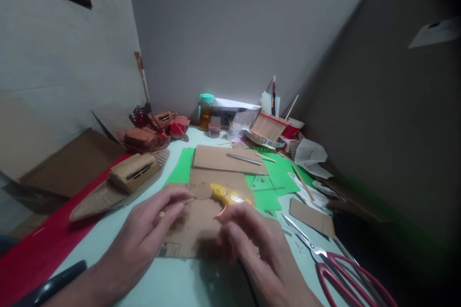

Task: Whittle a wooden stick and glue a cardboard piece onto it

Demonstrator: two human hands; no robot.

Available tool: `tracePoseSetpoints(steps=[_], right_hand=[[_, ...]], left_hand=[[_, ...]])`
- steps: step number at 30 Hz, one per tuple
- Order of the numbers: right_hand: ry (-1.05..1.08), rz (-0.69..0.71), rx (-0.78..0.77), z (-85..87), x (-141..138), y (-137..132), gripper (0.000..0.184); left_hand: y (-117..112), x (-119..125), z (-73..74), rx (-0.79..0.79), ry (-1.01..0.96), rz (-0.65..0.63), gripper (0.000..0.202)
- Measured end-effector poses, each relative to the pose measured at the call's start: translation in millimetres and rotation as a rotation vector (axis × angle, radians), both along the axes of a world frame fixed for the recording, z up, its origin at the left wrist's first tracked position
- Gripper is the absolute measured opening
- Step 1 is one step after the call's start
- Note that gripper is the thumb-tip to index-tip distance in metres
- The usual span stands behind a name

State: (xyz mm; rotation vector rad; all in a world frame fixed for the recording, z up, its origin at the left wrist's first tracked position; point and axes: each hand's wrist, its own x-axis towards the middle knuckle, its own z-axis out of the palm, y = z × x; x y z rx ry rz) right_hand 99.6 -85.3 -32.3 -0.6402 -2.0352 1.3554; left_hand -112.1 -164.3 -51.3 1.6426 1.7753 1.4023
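My left hand (154, 225) is closed, pinching a thin wooden stick (187, 200) between thumb and fingers, above a cardboard sheet (196, 235). To its right, my right hand (255, 244) has its fingers curled inward and slightly blurred; whatever may be inside them is hidden. Just beyond those fingers lies a yellow glue gun (230, 195), its nozzle end toward the left and its lower part covered by the hand. A dark cord runs out beneath the right hand.
Red-handled scissors (320, 252) lie at right by a cardboard piece (311, 216). A cardboard boat (122, 184) stands at left. Behind are a metal blade-like strip (245, 159), green paper (264, 199), a set square (266, 183), a teal-lidded bottle (205, 112) and a model sail (268, 127).
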Motion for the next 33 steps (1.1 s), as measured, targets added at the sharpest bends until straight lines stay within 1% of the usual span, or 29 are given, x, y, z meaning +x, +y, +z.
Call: tracePoseSetpoints(steps=[2,3,6,8,11,13,17,20,23,25,27,30,31,33], right_hand=[[-0.063,-0.037,0.220,6.0,5,0,0.033],[-0.082,-0.049,0.305,7.8,6,-1,0.034],[-0.080,-0.039,0.456,6.7,4,-3,0.029],[-0.097,0.010,0.492,3.3,0,-5,0.027],[-0.207,0.118,0.498,-2.1,-6,-11,0.023],[-0.250,0.164,0.506,-7.3,-9,-17,0.023],[-0.311,0.241,0.630,-24.9,-14,-34,0.029],[-0.368,0.313,0.738,-38.3,-17,-46,0.032],[-0.383,0.361,0.798,-43.8,-17,-55,0.036],[-0.395,0.371,0.811,-41.2,-16,-59,0.036],[-0.410,0.360,0.806,-34.2,-16,-62,0.030],[-0.433,0.374,0.788,-20.5,-18,-63,0.005],[-0.444,0.367,0.760,-16.2,-19,-62,0.007],[-0.461,0.324,0.688,-9.2,-21,-60,0.018]], left_hand=[[0,-4,-1.2,-0.046,-0.051,0.045,0.022],[1,-5,-1.3,-0.062,-0.064,0.064,0.022],[4,-8,0.4,-0.056,-0.058,0.090,0.021],[7,-9,1.9,-0.030,-0.051,0.105,0.019],[11,-9,3.8,-0.002,-0.068,0.129,0.017],[12,-8,5.3,0.008,-0.089,0.134,0.015],[12,-10,9.6,0.019,-0.139,0.122,0.015],[13,-13,14.2,0.041,-0.160,0.082,0.016],[12,-16,18.5,0.081,-0.143,0.047,0.019],[11,-17,20.1,0.109,-0.127,0.035,0.022],[10,-17,20.5,0.137,-0.114,0.032,0.023],[10,-17,19.2,0.172,-0.093,0.047,0.023],[10,-17,18.5,0.179,-0.086,0.055,0.023],[11,-16,17.1,0.186,-0.074,0.069,0.023]])
